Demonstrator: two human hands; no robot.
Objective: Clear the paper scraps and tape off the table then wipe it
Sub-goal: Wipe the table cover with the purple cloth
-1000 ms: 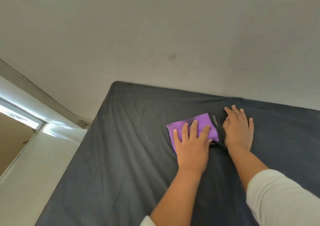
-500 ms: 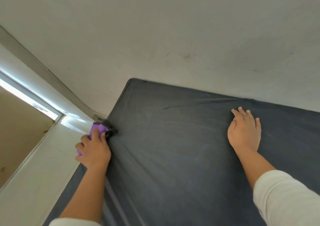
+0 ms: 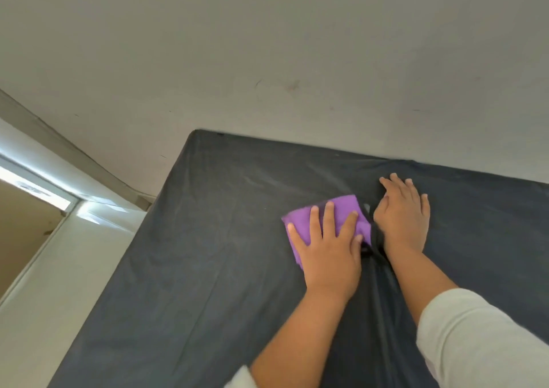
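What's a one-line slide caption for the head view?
Left hand presses a purple cloth flat on the dark-covered table while the right hand rests flat beside it.

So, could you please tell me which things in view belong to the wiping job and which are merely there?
Part of the job:
- purple cloth, pressed flat under the left hand
- dark table cover, being wiped
- right hand, flat on the cover beside the cloth

Merely there:
- grey wall
- white ledge at the left

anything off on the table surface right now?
The dark table cover is bunched into a ridge between the left hand, pressing the purple cloth, and the flat right hand. No scraps or tape visible.
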